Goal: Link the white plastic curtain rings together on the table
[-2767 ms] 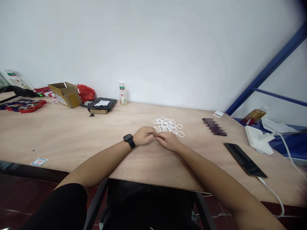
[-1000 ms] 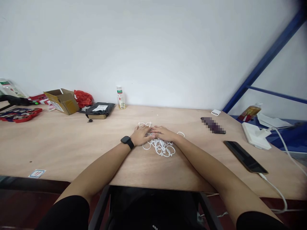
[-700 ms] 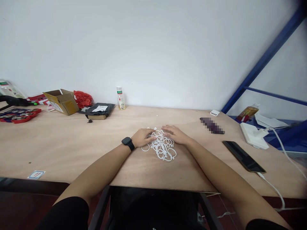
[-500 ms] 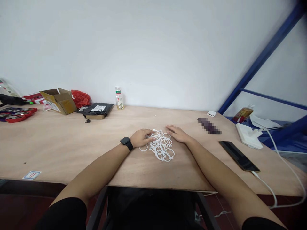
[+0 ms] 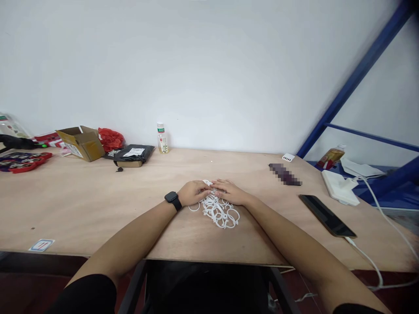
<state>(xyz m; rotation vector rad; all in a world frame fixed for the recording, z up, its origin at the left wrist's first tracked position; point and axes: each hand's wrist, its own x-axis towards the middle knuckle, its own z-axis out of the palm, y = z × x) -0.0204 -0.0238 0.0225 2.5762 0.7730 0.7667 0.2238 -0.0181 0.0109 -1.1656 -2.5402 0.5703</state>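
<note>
A loose heap of thin white rings [image 5: 220,214] with small tabs, like curtain rings, lies on the wooden table in front of me. At the heap's left side, my left hand [image 5: 195,192] rests with its fingers and thumb stretched over the edge of the rings. From the right, my right hand [image 5: 231,192] lies across the upper part of the heap, fingers extended and hiding some rings. The fingertips of both hands come close together. One ring [image 5: 194,207] lies slightly apart, just below my left hand. A black watch [image 5: 172,198] is on my left wrist.
The table [image 5: 98,205] stands against a wall. Along its back are an open cardboard box [image 5: 85,146], a black parcel [image 5: 135,152] and a bottle [image 5: 163,139]. To the right lie a phone [image 5: 327,214], a white power adapter [image 5: 340,187] with cables, and a blurred dark item [image 5: 284,174].
My right hand has moved left, from beside the heap onto its upper part, towards my left hand. My left hand has barely moved. The view has tilted slightly upward.
</note>
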